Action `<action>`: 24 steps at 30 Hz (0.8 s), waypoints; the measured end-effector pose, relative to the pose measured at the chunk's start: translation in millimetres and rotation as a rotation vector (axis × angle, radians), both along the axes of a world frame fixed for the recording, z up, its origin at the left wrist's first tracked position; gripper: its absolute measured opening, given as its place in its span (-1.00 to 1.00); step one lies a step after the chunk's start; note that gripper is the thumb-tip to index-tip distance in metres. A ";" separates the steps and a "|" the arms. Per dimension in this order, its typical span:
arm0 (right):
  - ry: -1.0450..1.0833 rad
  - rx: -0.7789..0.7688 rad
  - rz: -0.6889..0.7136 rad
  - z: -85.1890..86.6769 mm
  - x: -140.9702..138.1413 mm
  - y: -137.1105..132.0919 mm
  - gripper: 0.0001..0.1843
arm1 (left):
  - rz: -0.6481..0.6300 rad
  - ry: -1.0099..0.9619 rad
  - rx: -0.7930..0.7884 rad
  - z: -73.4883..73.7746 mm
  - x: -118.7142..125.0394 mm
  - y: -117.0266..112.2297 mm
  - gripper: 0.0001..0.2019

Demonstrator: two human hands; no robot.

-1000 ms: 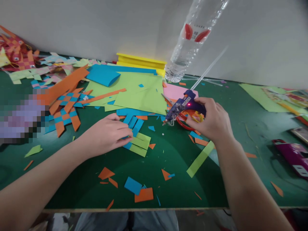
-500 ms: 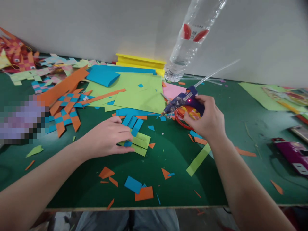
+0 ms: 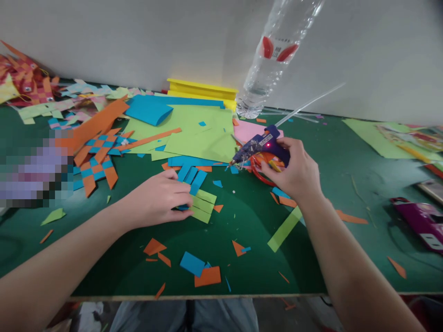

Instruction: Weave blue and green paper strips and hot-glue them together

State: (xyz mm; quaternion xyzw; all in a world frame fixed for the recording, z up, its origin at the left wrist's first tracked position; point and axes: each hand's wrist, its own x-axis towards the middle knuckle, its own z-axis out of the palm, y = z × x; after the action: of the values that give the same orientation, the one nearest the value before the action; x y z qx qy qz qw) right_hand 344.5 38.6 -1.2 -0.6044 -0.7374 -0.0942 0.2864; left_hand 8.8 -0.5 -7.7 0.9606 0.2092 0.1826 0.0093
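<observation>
My right hand (image 3: 296, 170) is closed around the handle of a dark blue hot glue gun (image 3: 258, 146). Its red light is lit, its nozzle points down to the left, and a clear glue stick (image 3: 309, 107) sticks out of the back. My left hand (image 3: 162, 196) curls over a small weave of blue paper strips (image 3: 190, 176) and green paper strips (image 3: 203, 206), holding it on the table. Its fingers and palm hide the middle of the weave. Red-handled scissors (image 3: 259, 174) lie behind the glue gun, partly covered.
Green paper sheets (image 3: 204, 133) and a folded blue sheet (image 3: 148, 109) lie at the back. A water bottle (image 3: 266, 69) stands by the wall. Woven orange-and-blue pieces (image 3: 98, 159) are at left, a purple case (image 3: 417, 221) at right. Paper scraps (image 3: 192, 263) litter the front.
The glue gun and my right hand have shifted very slightly left. My left hand stays on the woven strips with hardly any movement.
</observation>
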 end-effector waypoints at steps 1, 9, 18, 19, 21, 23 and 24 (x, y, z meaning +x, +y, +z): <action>0.000 -0.005 -0.001 0.2 -0.1 -0.1 -0.43 | 0.000 -0.004 -0.006 0.3 0.4 -0.2 -0.64; -0.028 -0.013 -0.001 -1.0 -1.1 -1.4 -0.42 | -0.039 0.004 -0.021 1.2 2.9 -0.6 -0.66; -0.035 0.016 0.026 -1.1 1.2 -0.6 -0.41 | 0.021 -0.003 0.066 8.1 3.9 -2.3 -0.66; -0.035 0.013 0.024 -1.2 1.3 -0.5 -0.41 | 0.027 -0.018 0.081 9.2 3.6 -2.8 -0.66; -0.031 0.002 0.018 -1.1 1.1 -0.3 -0.40 | 0.039 -0.052 0.114 10.9 2.8 -3.4 -0.68; -0.025 -0.012 0.009 -0.7 0.7 -0.3 -0.39 | 0.057 -0.092 0.142 11.3 1.8 -3.7 -0.71; -0.023 -0.016 0.007 -0.5 0.5 -0.3 -0.39 | 0.069 -0.114 0.151 11.0 1.3 -3.6 -0.73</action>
State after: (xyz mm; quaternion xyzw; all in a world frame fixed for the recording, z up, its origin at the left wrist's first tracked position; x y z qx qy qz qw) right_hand 345.0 38.3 -1.7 -0.6029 -0.7436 -0.0940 0.2733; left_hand 10.0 -4.1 3.3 0.9389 0.2269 0.2525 -0.0575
